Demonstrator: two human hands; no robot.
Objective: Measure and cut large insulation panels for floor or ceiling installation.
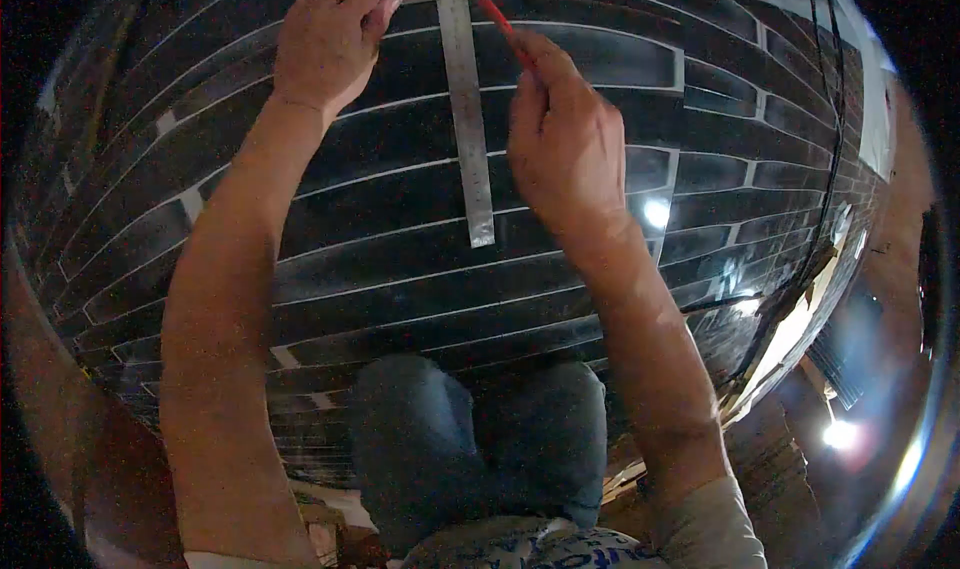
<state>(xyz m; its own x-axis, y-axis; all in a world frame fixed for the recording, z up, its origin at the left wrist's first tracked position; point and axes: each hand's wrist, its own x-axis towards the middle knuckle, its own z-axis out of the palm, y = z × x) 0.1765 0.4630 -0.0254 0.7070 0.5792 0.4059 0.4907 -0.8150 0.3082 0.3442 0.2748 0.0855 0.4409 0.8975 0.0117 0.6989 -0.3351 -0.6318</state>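
Note:
A metal try square lies across dark boards marked with pale lines, its long ruled blade pointing toward me. At the far end, my left hand grips the square's short arm between thumb and fingers. Just right of the blade, my right hand is closed round a red pencil. The pencil's tip points up and left, near the far end of the blade. Whether it touches the surface I cannot tell.
The dark boards spread under both arms, and my knees are at the near side. Dark cables run down the right. Pale sheet material edges the lower right, near a bright lamp.

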